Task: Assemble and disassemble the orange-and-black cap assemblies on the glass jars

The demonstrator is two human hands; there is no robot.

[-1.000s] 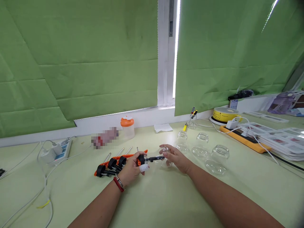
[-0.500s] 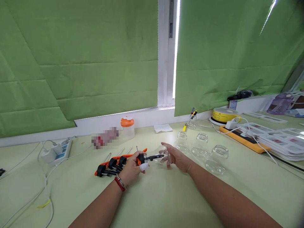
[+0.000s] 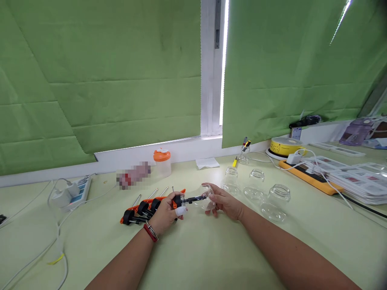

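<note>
My left hand is closed round the black-and-orange handle of a small tool whose dark shaft points right. A white bandage wraps one fingertip, and a red band sits on the wrist. My right hand curls round a small clear glass jar lying on its side, and the tool's shaft reaches into the jar's mouth. Both hands hover just above the pale green table. Behind the left hand lies an orange holder with several black-handled tools with metal shafts.
Three clear glass jars lie right of my right hand. An orange-lidded cup, a white tissue and a power strip with cables are near the wall. At the right are a yellow round device and trays.
Both hands have shifted slightly left and away from me, still holding the tool and the jar. My right fingers have closed more around the jar.
</note>
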